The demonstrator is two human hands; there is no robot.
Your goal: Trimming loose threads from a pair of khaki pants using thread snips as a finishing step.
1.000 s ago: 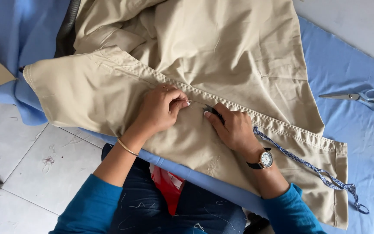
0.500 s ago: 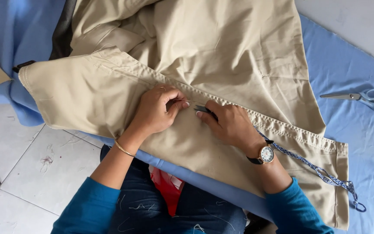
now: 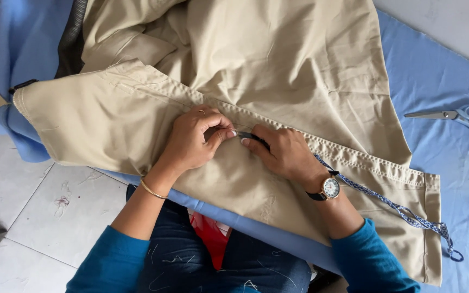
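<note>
On a table covered by a blue cloth (image 3: pixel 441 70), beige trousers (image 3: pixel 278 70) lie spread out, taking up most of the view. One leg of the trousers (image 3: pixel 104 119) runs as a long band from the upper left down to the lower right, its hemmed end at the lower right corner and its other end hanging over the table edge at the left. A stitched seam follows that same slanted line along the upper edge of the leg. Both hands meet on this seam near the middle. The left hand (image 3: pixel 194 141) is closed in a pinch on the fabric, thumb against fingertips. The right hand (image 3: pixel 283 154) is closed around a small dark tool (image 3: pixel 248 135), whose tip points left along the seam toward the left hand's fingertips. A patterned blue strap (image 3: pixel 392 206) trails from under the right wrist down to the lower right, parallel to the leg. Scissors (image 3: pixel 457 115) lie on the cloth at the right, well apart, blades pointing left.
</note>
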